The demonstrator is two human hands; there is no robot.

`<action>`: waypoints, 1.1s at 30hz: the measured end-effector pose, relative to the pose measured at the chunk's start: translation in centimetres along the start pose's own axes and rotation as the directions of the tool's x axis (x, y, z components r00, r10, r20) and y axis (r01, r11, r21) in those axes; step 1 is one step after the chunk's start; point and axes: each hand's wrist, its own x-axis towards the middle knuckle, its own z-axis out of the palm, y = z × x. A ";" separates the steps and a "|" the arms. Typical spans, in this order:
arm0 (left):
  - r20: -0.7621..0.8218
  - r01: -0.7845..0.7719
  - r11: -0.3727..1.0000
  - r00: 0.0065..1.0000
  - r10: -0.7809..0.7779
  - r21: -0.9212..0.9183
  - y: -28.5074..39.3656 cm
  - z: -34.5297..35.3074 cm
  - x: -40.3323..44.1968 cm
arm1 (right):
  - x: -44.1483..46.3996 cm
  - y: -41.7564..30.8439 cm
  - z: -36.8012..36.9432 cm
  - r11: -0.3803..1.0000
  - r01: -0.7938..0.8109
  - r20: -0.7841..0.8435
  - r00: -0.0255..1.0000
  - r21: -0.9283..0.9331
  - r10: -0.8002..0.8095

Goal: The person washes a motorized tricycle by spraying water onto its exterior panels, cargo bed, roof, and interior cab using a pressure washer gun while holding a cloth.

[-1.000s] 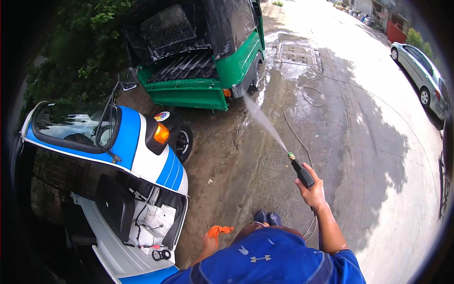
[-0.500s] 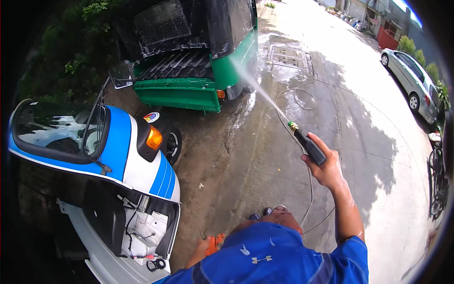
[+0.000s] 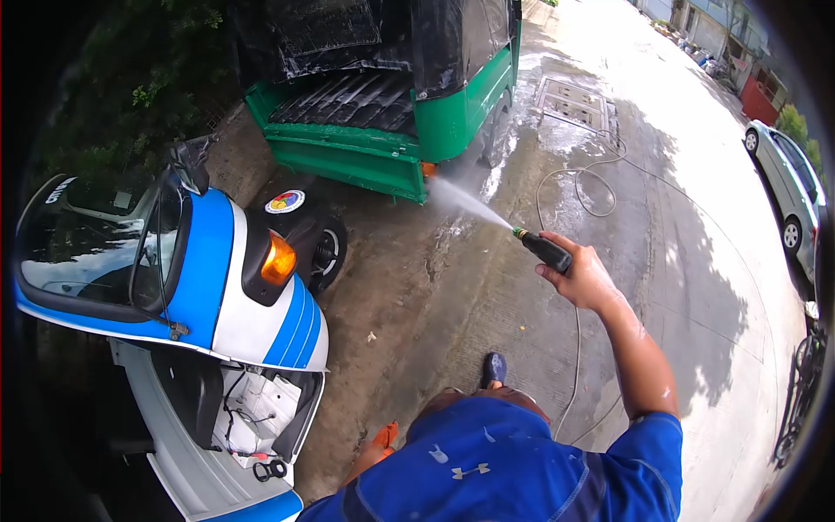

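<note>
My right hand (image 3: 581,275) is wrapped round a black spray gun (image 3: 546,251) with a brass and green nozzle. White water spray (image 3: 470,202) leaves it toward the rear corner of a green vehicle (image 3: 348,161), close to its orange light (image 3: 429,170). Low beside my body, my left hand (image 3: 372,454) holds an orange cloth (image 3: 385,434); its fingers are partly hidden. The green vehicle has a black cover with white streaks and an open rear bed.
A blue and white vehicle (image 3: 222,270) stands at the left with its front compartment open. A hose (image 3: 577,348) loops over the wet concrete (image 3: 452,304) near a metal cover (image 3: 572,103). A silver car (image 3: 787,187) is parked at the right.
The spray has moved from the green side panel down to the rear corner by the orange light. My right hand has shifted slightly up and left, and one blue shoe shows further forward.
</note>
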 end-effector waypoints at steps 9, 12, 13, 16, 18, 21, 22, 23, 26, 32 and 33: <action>-0.102 -0.225 0.817 0.974 0.202 -0.531 13.3 -2.9 1.3 | 9.0 1.7 3.5 0.991 0.081 0.052 0.995 0.105 -0.087; 0.092 0.065 0.631 0.996 0.010 -0.773 17.3 -4.2 3.9 | 11.0 0.7 3.9 0.993 0.077 0.141 0.986 0.092 -0.090; 0.175 0.087 0.551 0.978 0.109 -0.830 18.6 -5.0 4.3 | 11.7 0.8 4.4 0.990 0.098 0.137 0.984 0.106 -0.112; 0.252 0.116 0.432 0.928 0.274 -0.895 26.5 -9.1 0.0 | 13.4 0.7 5.2 0.978 0.146 0.129 0.978 0.148 -0.165; 0.250 0.134 0.264 0.843 0.476 -0.955 29.6 -12.3 -1.6 | 14.7 -0.2 4.8 0.969 0.168 0.094 0.978 0.181 -0.187; 0.025 0.077 -0.034 0.656 0.754 -0.996 33.0 -18.1 -5.1 | 16.4 -2.0 3.0 0.978 0.172 0.128 0.974 0.120 -0.187; -0.082 0.067 -0.148 0.583 0.808 -0.987 33.6 -19.7 -7.6 | 16.9 -2.8 2.2 0.975 0.198 0.148 0.966 0.101 -0.212; -0.146 0.061 -0.208 0.526 0.838 -0.976 34.2 -20.7 -9.2 | 17.5 -3.8 1.5 0.971 0.224 0.177 0.956 0.080 -0.235; -0.082 0.053 -0.115 0.424 0.902 -0.992 37.8 -20.6 -9.1 | 19.2 -6.1 2.0 0.953 0.302 0.222 0.928 0.023 -0.299; -0.059 -0.417 0.093 0.337 0.940 -0.904 49.4 -11.7 -0.7 | 24.7 -10.9 3.4 0.889 0.455 0.190 0.870 0.044 -0.455; -0.201 -0.698 0.041 0.262 0.944 -0.715 50.5 -12.0 -1.1 | 25.6 -11.5 3.3 0.890 0.454 0.200 0.869 0.045 -0.454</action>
